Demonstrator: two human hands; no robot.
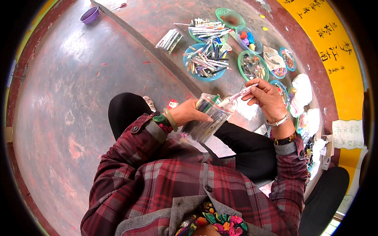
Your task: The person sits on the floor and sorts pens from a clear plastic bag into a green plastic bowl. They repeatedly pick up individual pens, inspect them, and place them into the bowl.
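Note:
My left hand (189, 114) is closed around a clear plastic bag (208, 125) packed with several pens, its mouth turned up and to the right. Between the thumb and fingers of my right hand (267, 99) is a slim whitish pen (238, 94) with pinkish marks. It slants down toward the bag's opening, where another pale pen end shows. Whether the two touch cannot be made out. Beyond my hands stands a blue basin (186, 74) heaped with pens, and behind it a green basket (191, 35) holds more of them.
A clear pack of pens (169, 41) lies left of the baskets. To the right are a green basket of small parts (241, 72), a basin with colourful pieces (258, 46) and white bags (301, 92). A purple basin (89, 15) sits far left on the floor.

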